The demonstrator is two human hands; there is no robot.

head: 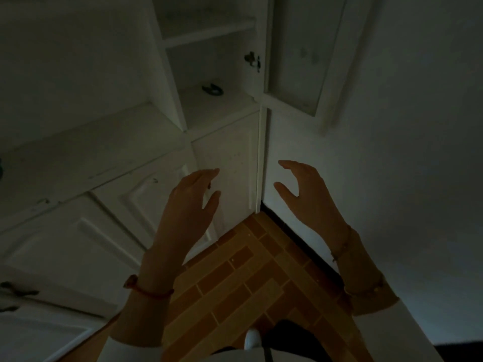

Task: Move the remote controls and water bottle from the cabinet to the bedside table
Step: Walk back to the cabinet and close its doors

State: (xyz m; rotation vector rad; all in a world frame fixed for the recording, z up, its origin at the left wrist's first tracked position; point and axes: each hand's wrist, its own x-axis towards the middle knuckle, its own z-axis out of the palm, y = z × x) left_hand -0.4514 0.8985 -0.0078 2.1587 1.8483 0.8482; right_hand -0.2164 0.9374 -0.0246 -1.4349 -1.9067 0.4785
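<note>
I see no remotes or water bottle anywhere: the open cabinet (217, 105) above and ahead of my hands shows only a small dark object (212, 89), so I judge the carrying done or nearly so. My left hand (190, 202) and right hand (305, 189) hover spread, empty, touching nothing.

Both hands up and empty, left hand (192, 202) and right hand (305, 194), facing the open white cabinet (209, 105), dim room.

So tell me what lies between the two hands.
Nothing is held between the left hand and right hand in the head view. Behind the gap show only the closed cabinet door, wall corner and brick floor.
</note>
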